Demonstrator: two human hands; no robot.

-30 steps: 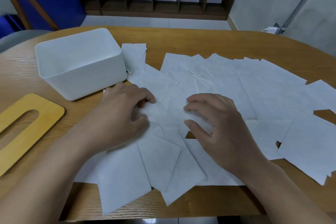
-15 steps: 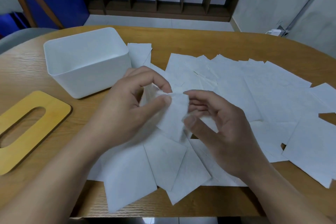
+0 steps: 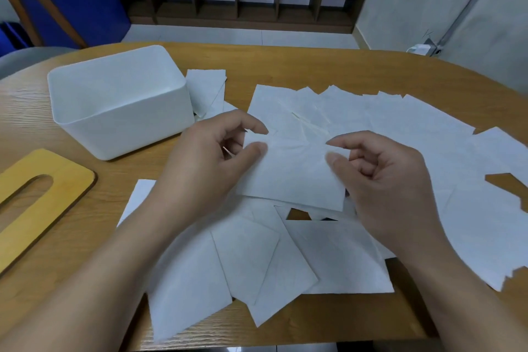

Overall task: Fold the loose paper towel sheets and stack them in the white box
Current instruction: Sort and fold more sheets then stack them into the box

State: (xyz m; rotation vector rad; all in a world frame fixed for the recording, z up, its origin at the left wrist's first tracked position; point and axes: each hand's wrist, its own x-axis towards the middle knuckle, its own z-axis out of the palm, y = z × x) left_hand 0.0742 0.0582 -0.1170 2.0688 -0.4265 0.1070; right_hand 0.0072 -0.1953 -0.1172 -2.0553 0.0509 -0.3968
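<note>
White, thin paper towel sheet point(image 3: 291, 171) hangs stretched just above a wooden table point(image 3: 285, 66), pinched at its upper corners by both hands. The left hand point(image 3: 211, 163) nips one corner between thumb and forefinger; the right hand point(image 3: 380, 177) does likewise, other fingers loosely curled. Many loose flat white paper sheets point(image 3: 400, 128) lie scattered beneath. A white rectangular plastic box point(image 3: 120, 103) stands to the left, seemingly empty, though its floor is hard to read. Such paper is likely feather-light, limp and easily torn, so corners and edges are the best holds.
</note>
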